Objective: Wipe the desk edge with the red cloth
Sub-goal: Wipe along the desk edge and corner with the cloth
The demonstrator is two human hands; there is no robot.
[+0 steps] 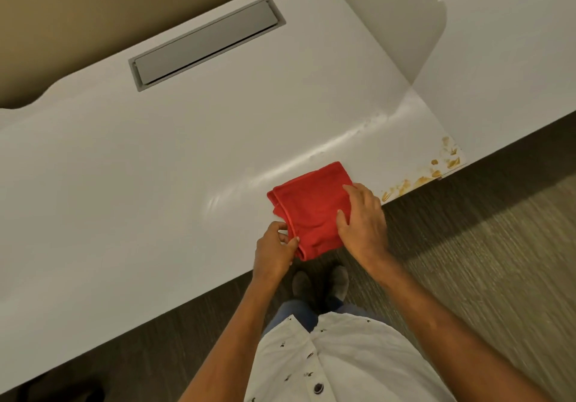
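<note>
A folded red cloth [310, 206] lies on the white desk [156, 167] at its near edge, one corner hanging over. My left hand [274, 252] pinches the cloth's lower left corner. My right hand [361, 217] rests on the cloth's right side, thumb and fingers pressing on it. Orange-brown smears [436, 170] mark the desk edge to the right of the cloth, up to the desk's corner.
A grey cable hatch [205, 43] is set into the desk at the back. A frosted divider panel [402, 21] stands at the right end, with a second white desk [505, 58] beyond it. Dark carpet [486, 261] and my shoes [321, 283] lie below.
</note>
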